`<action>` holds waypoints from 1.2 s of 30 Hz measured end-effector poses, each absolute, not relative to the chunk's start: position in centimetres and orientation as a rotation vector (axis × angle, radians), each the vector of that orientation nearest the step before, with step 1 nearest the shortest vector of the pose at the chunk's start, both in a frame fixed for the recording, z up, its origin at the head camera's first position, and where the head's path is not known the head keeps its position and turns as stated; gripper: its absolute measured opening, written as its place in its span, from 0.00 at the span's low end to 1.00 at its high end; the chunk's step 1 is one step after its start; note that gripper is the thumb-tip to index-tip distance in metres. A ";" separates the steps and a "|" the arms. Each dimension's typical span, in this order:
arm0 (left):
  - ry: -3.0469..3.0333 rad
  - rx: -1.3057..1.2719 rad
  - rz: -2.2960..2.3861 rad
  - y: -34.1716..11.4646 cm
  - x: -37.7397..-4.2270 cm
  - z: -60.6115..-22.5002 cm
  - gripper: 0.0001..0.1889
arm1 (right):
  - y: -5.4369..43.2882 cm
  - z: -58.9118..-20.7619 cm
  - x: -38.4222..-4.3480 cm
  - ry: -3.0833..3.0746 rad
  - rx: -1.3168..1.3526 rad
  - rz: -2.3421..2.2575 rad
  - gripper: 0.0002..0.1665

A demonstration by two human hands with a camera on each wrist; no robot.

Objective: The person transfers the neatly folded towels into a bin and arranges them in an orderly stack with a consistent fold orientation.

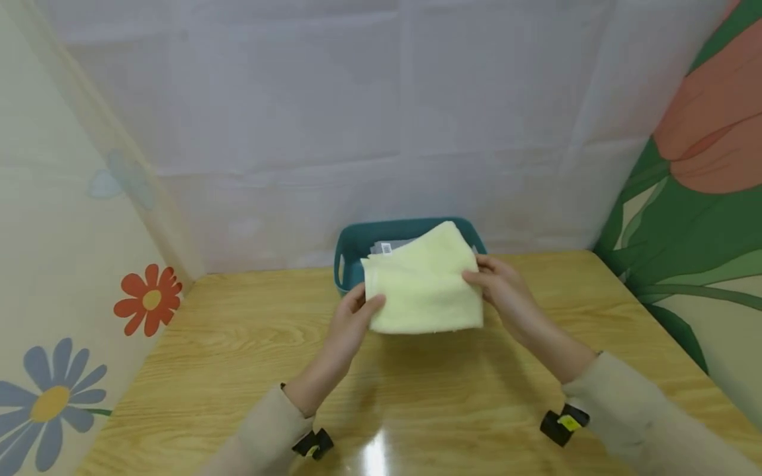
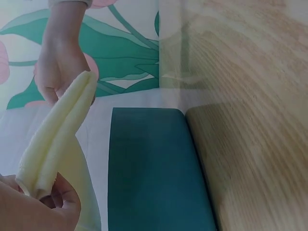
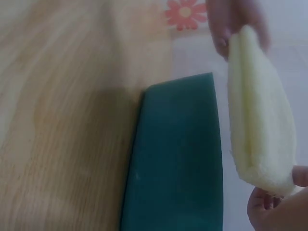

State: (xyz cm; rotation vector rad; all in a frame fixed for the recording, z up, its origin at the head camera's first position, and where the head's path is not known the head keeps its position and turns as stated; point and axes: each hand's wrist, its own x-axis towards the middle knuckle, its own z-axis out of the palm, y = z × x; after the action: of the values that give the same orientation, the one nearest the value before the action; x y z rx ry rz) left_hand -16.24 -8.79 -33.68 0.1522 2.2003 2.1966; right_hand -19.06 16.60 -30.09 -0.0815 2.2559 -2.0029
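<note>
A pale yellow folded towel (image 1: 424, 291) is held up in front of and above a teal plastic basket (image 1: 351, 239). My left hand (image 1: 352, 322) pinches its left edge, thumb on the near face. On the opposite edge, my right hand (image 1: 506, 285) grips the towel the same way. Both wrist views show the towel (image 2: 57, 130) doubled over in thick layers, its folded edge running between the hands. Inside the basket, partly covered by the towel, lies a grey item with a white label (image 1: 387, 248); its kind cannot be told.
The basket stands on a wood-grain table (image 1: 250, 357) against a white cloth backdrop (image 1: 286, 132). Flower-printed panels (image 1: 702, 218) flank the table on both sides. Black wrist cameras (image 1: 564, 424) hang below the sleeves.
</note>
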 end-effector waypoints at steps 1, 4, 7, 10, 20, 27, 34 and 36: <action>2.198 0.159 2.193 -8.9 -16.4 -33.6 0.22 | 16.5 -30.0 -19.3 2.267 -0.078 -1.996 0.36; 2.190 0.177 2.186 -8.9 -16.8 -33.3 0.21 | 16.4 -29.7 -19.9 2.306 -0.078 -1.962 0.36; 2.202 0.189 2.184 -8.8 -17.4 -33.2 0.21 | 16.5 -29.4 -20.6 2.333 -0.068 -1.948 0.35; 2.221 0.176 2.187 -8.6 -18.0 -33.0 0.21 | 16.5 -29.2 -21.3 2.358 -0.059 -1.937 0.35; 2.264 0.104 2.149 -7.7 -19.9 -32.4 0.23 | 16.5 -29.0 -23.3 2.437 0.023 -1.901 0.34; 2.306 0.096 2.143 -7.2 -21.0 -32.0 0.23 | 16.4 -29.1 -24.7 2.460 0.068 -1.901 0.32; 2.307 0.071 2.117 -7.1 -22.1 -32.0 0.25 | 16.4 -29.4 -25.8 2.455 0.121 -1.903 0.33; 2.301 0.062 2.101 -7.1 -22.4 -32.0 0.25 | 16.4 -29.4 -26.0 2.469 0.130 -1.893 0.34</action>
State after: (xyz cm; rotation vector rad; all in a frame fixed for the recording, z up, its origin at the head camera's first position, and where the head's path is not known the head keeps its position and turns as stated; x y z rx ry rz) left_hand -22.35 -7.07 -32.02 0.0615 2.3011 2.1012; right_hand -26.05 16.37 -29.45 0.1296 2.4689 -1.8926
